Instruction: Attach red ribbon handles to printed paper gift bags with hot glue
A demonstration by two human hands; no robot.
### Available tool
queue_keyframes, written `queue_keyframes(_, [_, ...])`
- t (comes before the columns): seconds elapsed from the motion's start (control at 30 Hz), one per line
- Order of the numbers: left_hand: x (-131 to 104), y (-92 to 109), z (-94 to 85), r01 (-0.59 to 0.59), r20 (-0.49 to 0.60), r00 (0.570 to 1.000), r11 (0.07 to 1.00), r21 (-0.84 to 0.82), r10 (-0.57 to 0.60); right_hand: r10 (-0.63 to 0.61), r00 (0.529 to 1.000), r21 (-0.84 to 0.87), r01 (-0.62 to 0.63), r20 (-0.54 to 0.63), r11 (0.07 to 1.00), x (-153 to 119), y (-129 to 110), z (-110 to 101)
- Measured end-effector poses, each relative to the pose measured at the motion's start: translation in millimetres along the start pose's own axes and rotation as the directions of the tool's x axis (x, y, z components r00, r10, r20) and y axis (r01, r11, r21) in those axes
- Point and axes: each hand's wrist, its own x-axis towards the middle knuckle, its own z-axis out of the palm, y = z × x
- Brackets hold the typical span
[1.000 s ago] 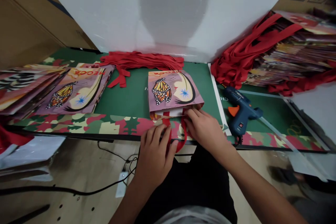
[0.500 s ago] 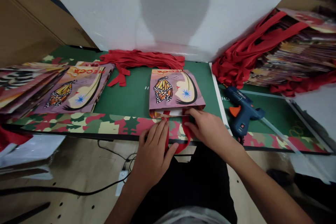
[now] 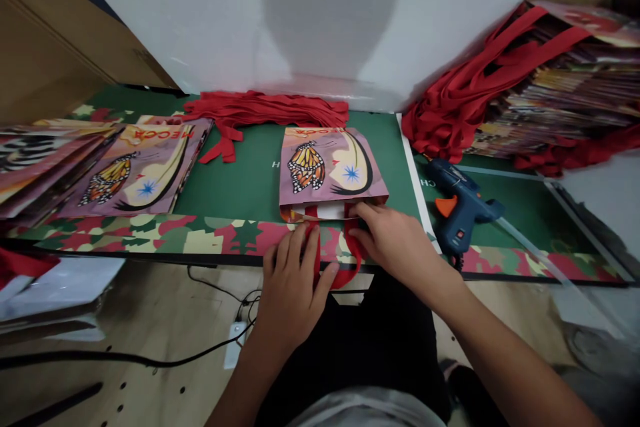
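A paper bag (image 3: 333, 173) printed with a butterfly and a face lies flat on the green mat, its open mouth towards me. A red ribbon handle (image 3: 346, 277) comes out of the mouth and loops over the table's front edge. My left hand (image 3: 290, 287) rests at that edge with the ribbon's left strand between its fingers; the thumb stands apart. At the mouth's right side, my right hand (image 3: 393, 237) pinches the right strand against the bag. Its fingertips are partly hidden inside the mouth.
To the right lies a blue glue gun (image 3: 457, 207) with a clear glue stick. Behind it stands a stack of bags (image 3: 560, 100) with red handles. Red ribbons (image 3: 270, 110) lie along the back. More printed bags (image 3: 145, 170) lie left. A cable (image 3: 125, 362) crosses below.
The view has shifted slightly. Both hands stay at the bag's mouth and the ribbon, with only small finger movements.
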Motion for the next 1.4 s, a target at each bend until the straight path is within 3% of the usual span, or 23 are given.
queue_keyframes(0.3, [2,-3,1.2,-0.023,-0.007,1.000,1.000,-0.007,0.023,-0.003,1.000,-0.021,0.004,0.021,1.000,-1,-2,0])
queue_keyframes(0.77, [3,-30,-8.8,-0.077,0.062,0.995,0.992,-0.098,0.083,-0.003,0.997,-0.028,0.005,0.080,1.000,1,1,-6])
queue_keyframes(1.4, [-1,-36,-7.3,-0.117,0.039,0.992,0.990,-0.081,0.121,0.027,0.998,0.016,-0.028,0.051,0.999,1,-1,-5])
